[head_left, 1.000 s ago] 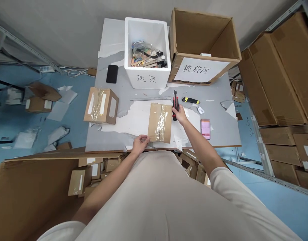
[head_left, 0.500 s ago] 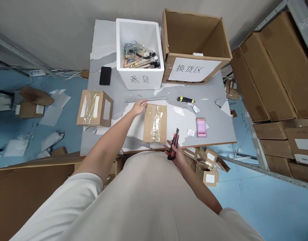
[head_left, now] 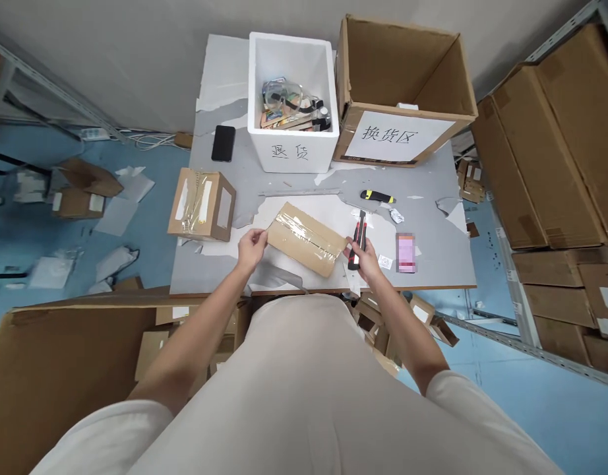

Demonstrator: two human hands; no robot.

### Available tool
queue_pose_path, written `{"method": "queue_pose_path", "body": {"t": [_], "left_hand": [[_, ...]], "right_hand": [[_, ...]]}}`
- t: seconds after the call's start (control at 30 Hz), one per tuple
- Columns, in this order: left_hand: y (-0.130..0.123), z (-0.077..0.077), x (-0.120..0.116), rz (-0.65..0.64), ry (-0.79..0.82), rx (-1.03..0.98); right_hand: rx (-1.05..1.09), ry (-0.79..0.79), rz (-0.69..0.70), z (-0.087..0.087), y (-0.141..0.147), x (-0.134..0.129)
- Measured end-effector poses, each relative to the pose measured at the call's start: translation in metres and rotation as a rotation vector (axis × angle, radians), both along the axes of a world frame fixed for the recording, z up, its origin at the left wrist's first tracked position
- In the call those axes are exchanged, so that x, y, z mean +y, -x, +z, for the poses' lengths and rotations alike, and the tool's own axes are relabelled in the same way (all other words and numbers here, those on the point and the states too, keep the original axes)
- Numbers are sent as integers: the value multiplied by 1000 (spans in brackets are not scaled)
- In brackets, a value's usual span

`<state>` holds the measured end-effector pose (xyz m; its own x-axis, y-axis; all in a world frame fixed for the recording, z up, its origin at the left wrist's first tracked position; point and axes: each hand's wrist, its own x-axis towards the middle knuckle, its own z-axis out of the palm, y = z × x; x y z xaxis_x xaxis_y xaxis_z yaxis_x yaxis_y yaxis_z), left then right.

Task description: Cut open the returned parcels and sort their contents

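Note:
A flat cardboard box point(head_left: 308, 239) with clear tape along its top lies turned at an angle near the table's front edge. My left hand point(head_left: 252, 248) pinches its left corner. In my right hand point(head_left: 364, 256) is a red and black utility knife point(head_left: 358, 241), its blade pointing away from me, while the fingertips touch the box's right corner. A yellow and black cutter point(head_left: 378, 196) lies behind the knife, beside a crumpled scrap of paper point(head_left: 396, 216).
A taped carton point(head_left: 202, 204) stands at the left, with a black phone point(head_left: 223, 144) behind it. At the back are a white foam box point(head_left: 293, 153) of mixed items and a large open carton point(head_left: 407, 135). A pink blurred item point(head_left: 405, 253) lies at the right.
The box has turned from upright in view to a slant. My left hand has moved down to its left corner, and my right hand has come up with the knife to its right corner.

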<state>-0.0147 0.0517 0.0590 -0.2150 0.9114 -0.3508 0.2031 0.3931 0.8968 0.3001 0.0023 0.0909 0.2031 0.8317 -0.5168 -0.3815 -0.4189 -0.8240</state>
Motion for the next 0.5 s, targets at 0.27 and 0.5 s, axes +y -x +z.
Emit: {"method": "queue_pose_path", "body": {"t": [0.27,0.5], "left_hand": [[0,1,-67,5,-11,127],[-12,33,-23,-540,-387,694]], "right_hand": [[-114,-167,187,-4,-5,44],[-261,-19,283,-7,-36,-22]]}}
